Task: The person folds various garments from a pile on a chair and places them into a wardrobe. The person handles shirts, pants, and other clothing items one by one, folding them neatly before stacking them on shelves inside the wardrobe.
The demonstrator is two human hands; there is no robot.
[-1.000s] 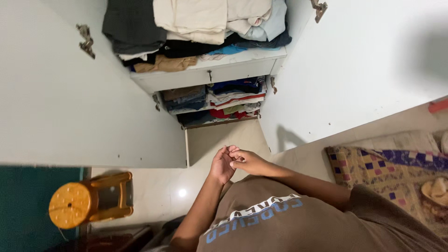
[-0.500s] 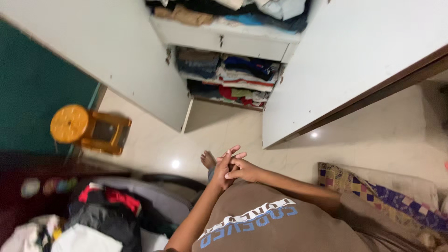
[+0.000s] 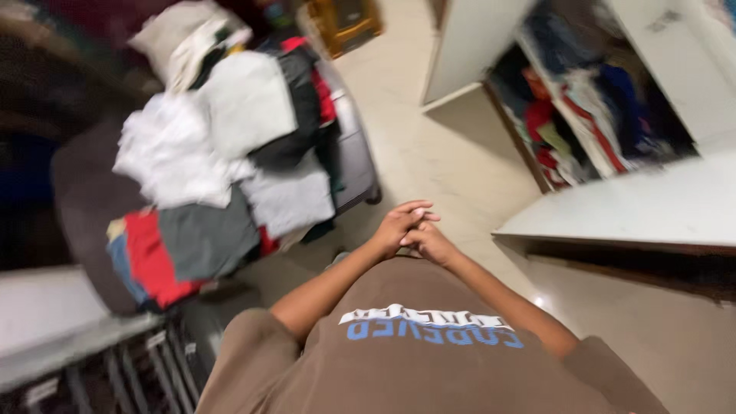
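While clasped together, left hand [image 3: 397, 224] and right hand [image 3: 429, 241], fingers interlaced, empty.

The person's T-shirt [image 3: 429, 360] is brown, with white and blue lettering across the chest. The heap of clothes [image 3: 222, 153] mixes white, grey, black and red pieces (one at the near edge shows a blue and yellow border). The floor [image 3: 429, 161] is pale cream and glossy. The wardrobe door [image 3: 636, 207] is white, and the folded clothes [image 3: 590, 115] inside run red, green, white and dark blue.
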